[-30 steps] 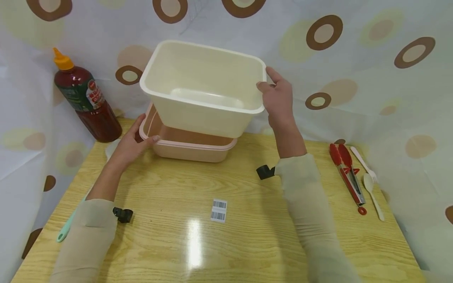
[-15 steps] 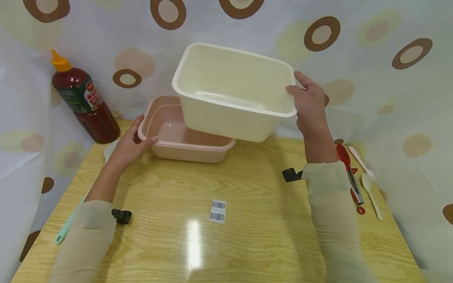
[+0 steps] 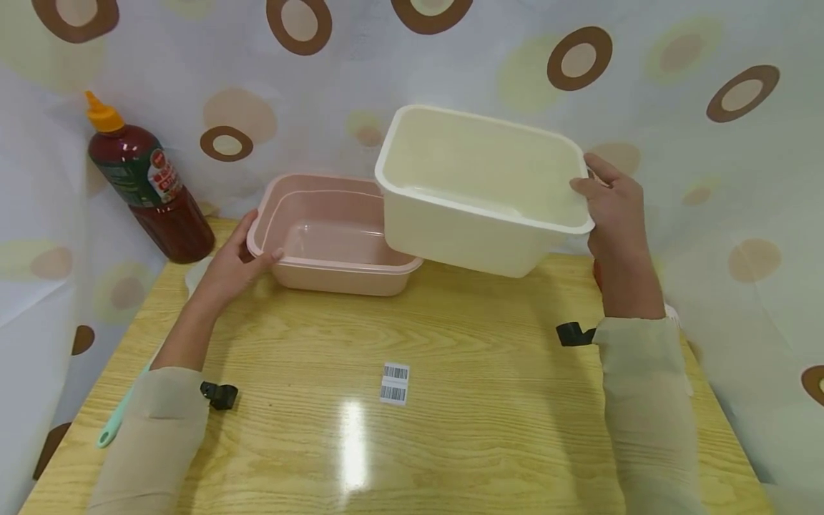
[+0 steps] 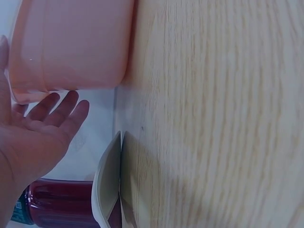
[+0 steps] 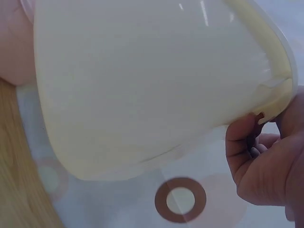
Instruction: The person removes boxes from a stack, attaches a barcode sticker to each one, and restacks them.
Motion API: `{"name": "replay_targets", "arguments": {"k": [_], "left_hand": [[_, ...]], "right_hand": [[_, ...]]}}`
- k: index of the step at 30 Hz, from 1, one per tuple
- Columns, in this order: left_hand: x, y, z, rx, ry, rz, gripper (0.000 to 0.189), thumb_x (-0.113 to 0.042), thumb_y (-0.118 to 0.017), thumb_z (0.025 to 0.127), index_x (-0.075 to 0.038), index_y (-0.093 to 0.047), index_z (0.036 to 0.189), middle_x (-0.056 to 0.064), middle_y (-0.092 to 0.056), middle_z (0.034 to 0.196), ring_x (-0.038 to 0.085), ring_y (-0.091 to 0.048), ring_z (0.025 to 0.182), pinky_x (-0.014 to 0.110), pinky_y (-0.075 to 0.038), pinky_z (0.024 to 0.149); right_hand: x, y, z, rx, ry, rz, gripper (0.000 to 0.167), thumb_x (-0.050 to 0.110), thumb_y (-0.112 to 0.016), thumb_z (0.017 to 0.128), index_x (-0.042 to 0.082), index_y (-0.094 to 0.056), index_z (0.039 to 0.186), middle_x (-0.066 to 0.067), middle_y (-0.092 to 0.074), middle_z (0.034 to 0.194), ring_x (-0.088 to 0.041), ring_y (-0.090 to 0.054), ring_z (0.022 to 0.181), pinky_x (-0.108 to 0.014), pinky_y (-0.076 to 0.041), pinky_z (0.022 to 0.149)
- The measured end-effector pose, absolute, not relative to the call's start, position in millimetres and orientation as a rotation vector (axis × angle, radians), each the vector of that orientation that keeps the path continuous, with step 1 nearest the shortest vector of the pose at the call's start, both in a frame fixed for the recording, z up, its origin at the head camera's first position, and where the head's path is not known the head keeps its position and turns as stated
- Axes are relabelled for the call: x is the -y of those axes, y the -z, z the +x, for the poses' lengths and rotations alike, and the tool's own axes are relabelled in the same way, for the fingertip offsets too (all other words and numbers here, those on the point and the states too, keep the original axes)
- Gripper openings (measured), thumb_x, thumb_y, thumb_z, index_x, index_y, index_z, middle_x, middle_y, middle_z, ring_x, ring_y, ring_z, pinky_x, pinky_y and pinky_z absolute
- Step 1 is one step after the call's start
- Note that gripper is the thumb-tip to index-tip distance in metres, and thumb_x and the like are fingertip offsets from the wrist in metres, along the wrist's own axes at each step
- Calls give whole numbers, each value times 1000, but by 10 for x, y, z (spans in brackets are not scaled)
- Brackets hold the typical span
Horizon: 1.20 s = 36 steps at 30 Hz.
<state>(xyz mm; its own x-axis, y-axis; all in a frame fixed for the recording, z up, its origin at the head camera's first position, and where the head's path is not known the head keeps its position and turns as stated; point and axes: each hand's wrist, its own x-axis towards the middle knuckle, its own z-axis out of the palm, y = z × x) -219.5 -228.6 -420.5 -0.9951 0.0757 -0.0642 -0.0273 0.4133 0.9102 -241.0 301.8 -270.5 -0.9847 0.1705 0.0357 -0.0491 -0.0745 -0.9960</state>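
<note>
The cream bin [image 3: 470, 232] swings right, away from above the pink basin [image 3: 341, 280], held aloft over the counter's [image 3: 489, 400] far side! The right hand's [image 3: 618, 214] grip is clamped on its right rim. Now most of the basin's inside shows, the left hand [image 3: 232, 268] pinching its left end. Farther left stands a sauce bottle [image 3: 144, 182].

Cream bin [image 3: 460, 232], pale pink basin [image 3: 341, 280], dark red bottle [image 3: 174, 225] with green label [image 3: 131, 183] and orange cap [image 3: 106, 119], yellowish wood-grained counter [image 3: 309, 343], white sticker [image 3: 395, 383] striped black, beige sleeves [image 3: 151, 436], whitish backdrop [image 3: 360, 79] printed with brown rings (yellow-green and tan blotches too)
</note>
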Motion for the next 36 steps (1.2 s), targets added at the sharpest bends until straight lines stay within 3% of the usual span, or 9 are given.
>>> {"name": "replay_targets", "arguments": {"k": [3,10,15,19,25,27,30,33,36], "left_hand": [[2285,4203,-2187,-2565,-1644,35,90,-40,-66,98,-37,-4,163,8,-21,169,32,-29,153,53,-27,123],[2269,4174,-2162,-2544,-1639,43,91,-41,-65,98,-34,-2,164,10,-19,170,36,-28,153,57,-26,122],[2257,4169,-2168,-2537,-1637,48,91,-40,-64,99,-33,-1,164,11,-19,170,36,-27,153,57,-26,122],[2262,4175,-2177,-2544,-1632,47,92,-42,-64,98,-33,-1,164,11,-19,170,36,-27,153,58,-26,122],[2278,4184,-2157,-2588,-1566,28,93,-54,-63,96,-37,0,163,11,-20,169,38,-29,152,59,-27,121],[2281,4189,-2154,-2591,-1558,25,94,-55,-63,95,-38,-1,163,11,-20,170,38,-30,152,59,-28,121],[2280,4190,-2148,-2591,-1561,25,93,-54,-63,96,-39,-1,163,11,-22,169,38,-31,151,59,-28,121],[2275,4192,-2155,-2586,-1587,37,90,-50,-63,97,-39,-2,163,12,-23,168,38,-32,150,60,-28,120],[2273,4202,-2169,-2575,-1623,52,88,-45,-63,98,-38,-4,163,13,-24,168,38,-33,150,59,-28,120]], "right_hand": [[-3131,2737,-2394,1971,-2225,-202,66,8,-66,97,13,-39,157,3,-29,166,-14,-57,126,-15,-57,77],[-3443,2790,-2330,1899,-2266,-260,68,11,-66,98,15,-34,159,4,-29,167,-19,-41,148,-14,-56,81],[-3725,2844,-2278,1865,-2293,-225,72,11,-68,97,14,-32,159,1,-29,167,-12,-59,128,-16,-58,78],[-3910,2892,-2250,1883,-2293,-222,74,11,-67,97,14,-29,161,0,-27,168,-3,-70,101,-17,-59,74],[-4072,2989,-2223,1988,-2247,-277,74,15,-66,98,17,-27,161,-1,-28,167,-1,-70,94,-17,-59,71],[-4115,3024,-2210,2022,-2231,-291,74,16,-66,98,17,-27,161,0,-39,161,-1,-71,93,-17,-59,70],[-4176,3071,-2196,2062,-2224,-297,75,18,-67,98,19,-28,161,5,-57,139,-2,-71,91,-19,-59,68],[-4225,3120,-2190,2073,-2246,-265,77,17,-67,98,18,-25,162,10,-64,118,-3,-71,90,-20,-59,67],[-4256,3182,-2187,2098,-2256,-231,78,16,-66,99,16,-21,163,13,-67,109,-3,-71,88,-21,-59,66]]}}
